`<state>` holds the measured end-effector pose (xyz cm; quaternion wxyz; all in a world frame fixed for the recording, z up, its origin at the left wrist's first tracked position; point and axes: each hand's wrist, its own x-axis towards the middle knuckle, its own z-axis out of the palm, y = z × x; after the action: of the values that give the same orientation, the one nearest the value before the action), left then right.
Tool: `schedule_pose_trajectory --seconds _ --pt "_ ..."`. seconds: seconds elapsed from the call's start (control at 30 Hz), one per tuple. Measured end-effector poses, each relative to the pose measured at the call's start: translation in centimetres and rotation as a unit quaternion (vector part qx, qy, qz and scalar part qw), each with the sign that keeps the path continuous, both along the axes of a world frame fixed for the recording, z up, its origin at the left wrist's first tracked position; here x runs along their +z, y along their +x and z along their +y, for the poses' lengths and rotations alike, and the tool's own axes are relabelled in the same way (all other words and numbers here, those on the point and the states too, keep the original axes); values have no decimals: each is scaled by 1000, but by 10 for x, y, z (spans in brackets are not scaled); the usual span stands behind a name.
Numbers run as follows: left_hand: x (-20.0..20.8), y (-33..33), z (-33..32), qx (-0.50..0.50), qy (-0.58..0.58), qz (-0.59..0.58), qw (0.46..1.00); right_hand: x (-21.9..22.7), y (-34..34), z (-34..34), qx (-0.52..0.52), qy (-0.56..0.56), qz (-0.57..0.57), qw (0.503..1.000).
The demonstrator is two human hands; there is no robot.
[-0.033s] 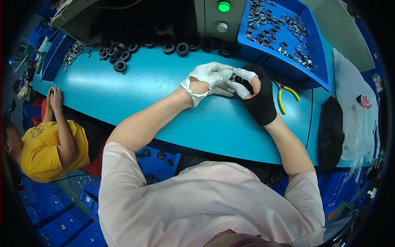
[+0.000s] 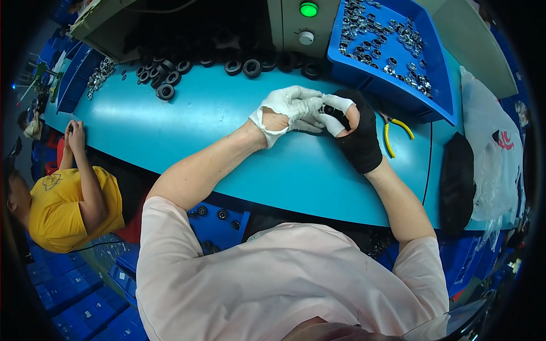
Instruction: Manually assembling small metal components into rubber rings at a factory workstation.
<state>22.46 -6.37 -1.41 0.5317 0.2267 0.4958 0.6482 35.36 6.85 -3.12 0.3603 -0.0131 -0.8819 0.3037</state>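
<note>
Above the turquoise table, my two hands meet around a small black part [image 2: 330, 110] with shiny spots on it. My left hand [image 2: 291, 109] wears a white glove with an opening at its back, its fingers closed against the part's left side. My right hand [image 2: 358, 129], in a black glove with white coverings on the thumb and a finger, pinches the part from the right. Fingers hide most of the piece, so its exact kind cannot be made out. Pliers with yellow handles [image 2: 388, 142] lie just right of my right hand.
Black rubber rings [image 2: 165, 98] lie along the table's far side, by a machine with a green light [image 2: 309, 9]. A blue tray [image 2: 392, 98] of shiny metal parts stands far right. Rightward are a black cloth [image 2: 456, 182] and plastic bag [image 2: 492, 170]. A person in yellow [image 2: 74, 204] sits left.
</note>
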Motion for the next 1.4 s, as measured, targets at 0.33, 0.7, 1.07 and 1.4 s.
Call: schedule_pose_trajectory --seconds 0.33,0.7,1.07,1.4 --pt "3 0 2 12 -31 46 998 18 9 -7 45 -166 -77 982" --pt "-11 0 -4 -34 66 133 988 13 7 -1 52 -271 -127 953" --pt "-8 17 -5 31 33 113 993 0 -1 -3 -1 -95 -90 991" --pt "-8 9 2 28 34 156 987 1 2 3 36 -307 -144 940"
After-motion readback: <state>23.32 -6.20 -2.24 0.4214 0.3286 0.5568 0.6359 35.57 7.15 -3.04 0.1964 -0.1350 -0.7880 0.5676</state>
